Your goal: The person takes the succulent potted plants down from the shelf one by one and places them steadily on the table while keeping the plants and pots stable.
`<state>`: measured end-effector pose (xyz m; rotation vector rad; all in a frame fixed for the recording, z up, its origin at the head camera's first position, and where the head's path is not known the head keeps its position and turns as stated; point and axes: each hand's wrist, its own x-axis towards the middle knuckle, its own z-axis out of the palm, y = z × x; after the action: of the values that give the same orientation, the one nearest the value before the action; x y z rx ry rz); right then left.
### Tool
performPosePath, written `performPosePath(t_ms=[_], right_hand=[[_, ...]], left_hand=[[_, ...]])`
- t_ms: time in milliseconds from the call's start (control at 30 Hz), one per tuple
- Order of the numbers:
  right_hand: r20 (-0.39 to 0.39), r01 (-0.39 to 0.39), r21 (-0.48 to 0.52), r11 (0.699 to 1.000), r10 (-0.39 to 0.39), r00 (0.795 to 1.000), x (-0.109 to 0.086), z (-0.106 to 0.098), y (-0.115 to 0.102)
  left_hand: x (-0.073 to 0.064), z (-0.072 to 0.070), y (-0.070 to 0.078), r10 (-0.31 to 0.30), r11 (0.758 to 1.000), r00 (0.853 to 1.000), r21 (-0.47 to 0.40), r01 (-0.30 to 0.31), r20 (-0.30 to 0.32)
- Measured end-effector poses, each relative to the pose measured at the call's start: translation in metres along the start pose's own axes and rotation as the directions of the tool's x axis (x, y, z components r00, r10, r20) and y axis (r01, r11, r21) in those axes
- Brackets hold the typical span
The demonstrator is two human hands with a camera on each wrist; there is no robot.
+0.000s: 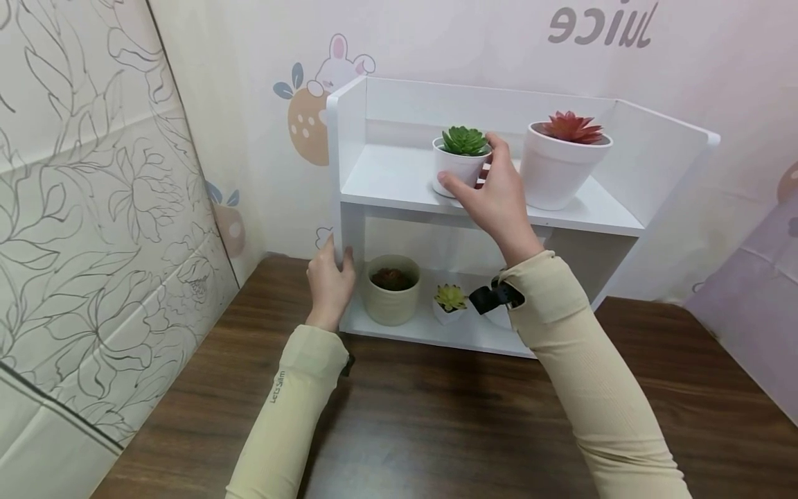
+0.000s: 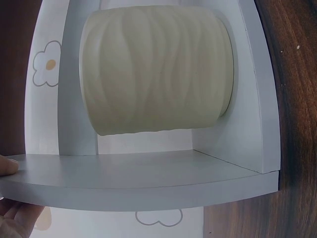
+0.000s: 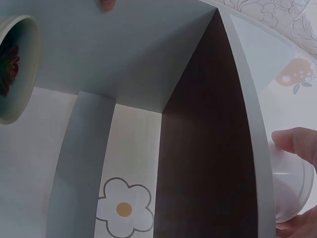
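Two sleeved forearms (image 1: 283, 416) reached in over the dark wood tabletop (image 1: 430, 430), each busy with its own thing. The left hand (image 1: 330, 287) had the white shelf unit's left side panel (image 1: 352, 118) pinched, thumb on the inner face and fingers round the outside. Probably just bracing it so the light-looking unit wouldn't slide.

On the lower shelf (image 1: 430, 339), the ribbed cream pot (image 1: 391, 305) sat by that panel, with a yellow-green succulent (image 1: 450, 296) in a tiny white pot beside it. Looked like a spaced-out row so every plant showed from the front. Something white was mostly hidden behind the right wrist, no telling what.

Up top, the right hand (image 1: 501, 197) had a proper grasp on the green succulent's white pot (image 1: 459, 170): thumb on the front, fingers round the right side near the rim. Likely a sensible hold, since it left the leaves alone. So the pot was between thumb and fingers, over the front part of the upper shelf (image 1: 389, 173); hard to say if its base carried weight there.

Just right of that hand stood the bigger white pot with a red succulent (image 1: 557, 166). Furthest back was wallpaper with a cartoon strawberry (image 1: 307, 128) and backwards "Juice" lettering (image 1: 601, 26).
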<state>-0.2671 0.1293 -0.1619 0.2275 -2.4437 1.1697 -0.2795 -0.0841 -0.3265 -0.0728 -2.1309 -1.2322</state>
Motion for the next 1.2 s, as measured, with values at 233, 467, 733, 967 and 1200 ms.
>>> performPosePath(t_ms=[233,467,733,967,1200], right_hand=[[0.022,-0.030,-0.009,1.000,0.030,0.999,0.0016,-0.0008,-0.0025],[0.032,-0.036,0.000,0.999,0.036,0.999,0.0023,-0.0012,-0.0025],[0.025,-0.031,0.002,1.000,0.031,0.999,0.0021,-0.0013,-0.0022],[0.015,-0.029,0.000,1.000,0.029,0.999,0.0021,-0.0013,-0.0023],[-0.002,-0.023,-0.002,1.000,0.023,1.000,0.0017,0.0003,-0.0014]], left_hand=[[0.0003,-0.0006,0.0009,0.004,1.000,1.000,-0.009,-0.004,-0.002],[-0.0004,-0.0007,0.0003,-0.002,1.000,1.000,0.002,0.002,0.000],[-0.0002,0.0000,-0.0002,-0.010,1.000,1.000,-0.002,0.010,0.006],[0.0001,-0.0005,0.0008,-0.007,1.000,1.000,0.002,0.007,0.003],[-0.0002,-0.0005,0.0001,0.002,1.000,1.000,0.002,-0.002,-0.001]])
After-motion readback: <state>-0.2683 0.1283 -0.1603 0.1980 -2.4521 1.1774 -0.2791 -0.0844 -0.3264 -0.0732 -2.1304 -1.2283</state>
